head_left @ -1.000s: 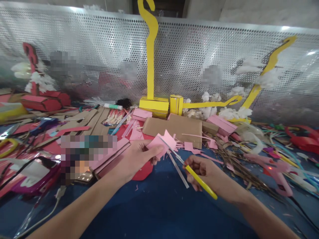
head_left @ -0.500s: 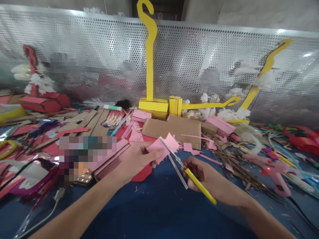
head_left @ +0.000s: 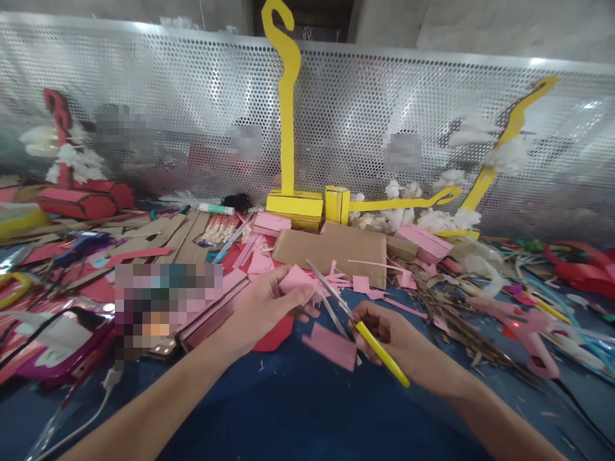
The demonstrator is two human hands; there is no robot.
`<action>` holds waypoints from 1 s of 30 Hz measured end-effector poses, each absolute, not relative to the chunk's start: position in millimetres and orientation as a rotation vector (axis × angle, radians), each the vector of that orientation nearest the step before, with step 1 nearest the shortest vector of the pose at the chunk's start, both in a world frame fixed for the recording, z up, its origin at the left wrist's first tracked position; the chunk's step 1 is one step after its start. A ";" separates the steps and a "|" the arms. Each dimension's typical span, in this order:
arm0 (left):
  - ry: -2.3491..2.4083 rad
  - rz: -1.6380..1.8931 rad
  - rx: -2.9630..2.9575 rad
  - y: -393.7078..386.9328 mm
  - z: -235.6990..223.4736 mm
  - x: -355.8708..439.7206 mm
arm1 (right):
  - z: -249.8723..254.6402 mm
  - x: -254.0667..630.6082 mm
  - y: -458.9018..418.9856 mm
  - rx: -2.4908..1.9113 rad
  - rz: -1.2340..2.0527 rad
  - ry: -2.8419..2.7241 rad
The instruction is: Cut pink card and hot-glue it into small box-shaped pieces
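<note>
Between its thumb and fingers, my left hand (head_left: 273,301) pinches a small piece of pink paper (head_left: 296,279). My right hand (head_left: 391,336) grips scissors with yellow handles (head_left: 383,356); their blades (head_left: 331,287) point up and left, close beside the paper's right edge. Below the blades a loose pink piece (head_left: 331,346), slightly blurred, is apart from both hands. A clear glue stick (head_left: 335,317) lies partly hidden behind the scissors. Beneath my left hand shows part of a red paper shape (head_left: 275,336) on the blue tabletop (head_left: 288,410).
Brown cardboard (head_left: 336,250) lies beyond my hands. A pink glue gun (head_left: 528,330) with a lit red light rests at right. Yellow hook-topped models (head_left: 287,128) stand against a perforated metal panel (head_left: 202,96). Paper scraps and cardboard strips (head_left: 177,234) crowd the left.
The pink paper has been cut through: a piece has come off below the blades, and a smaller piece stays in my left hand. Both hands have hardly moved.
</note>
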State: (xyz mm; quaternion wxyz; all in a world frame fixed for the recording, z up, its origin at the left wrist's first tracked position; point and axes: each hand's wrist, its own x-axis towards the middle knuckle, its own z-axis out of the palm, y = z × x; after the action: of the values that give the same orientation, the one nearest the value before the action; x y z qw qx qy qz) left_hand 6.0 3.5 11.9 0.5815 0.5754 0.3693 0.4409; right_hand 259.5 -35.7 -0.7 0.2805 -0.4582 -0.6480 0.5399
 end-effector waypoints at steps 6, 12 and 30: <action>0.966 0.993 1.399 4.1 11.2 4.0 | -3.0 266.3 -31.0 -1.262 1.125 -1.810; 0.947 1.033 1.466 3.5 16.6 6.0 | -8.7 276.1 -26.7 -1.340 0.902 -1.870; 1.117 1.198 1.779 4.2 17.6 2.0 | 10.1 258.6 -38.0 -1.466 0.591 -2.004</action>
State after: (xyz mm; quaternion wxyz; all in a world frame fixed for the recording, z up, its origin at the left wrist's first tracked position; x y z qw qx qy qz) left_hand 2.0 4.2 17.6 0.3539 0.6880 0.4319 0.4635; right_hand 258.6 -38.0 10.1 0.2903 -0.5498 -0.7513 0.2216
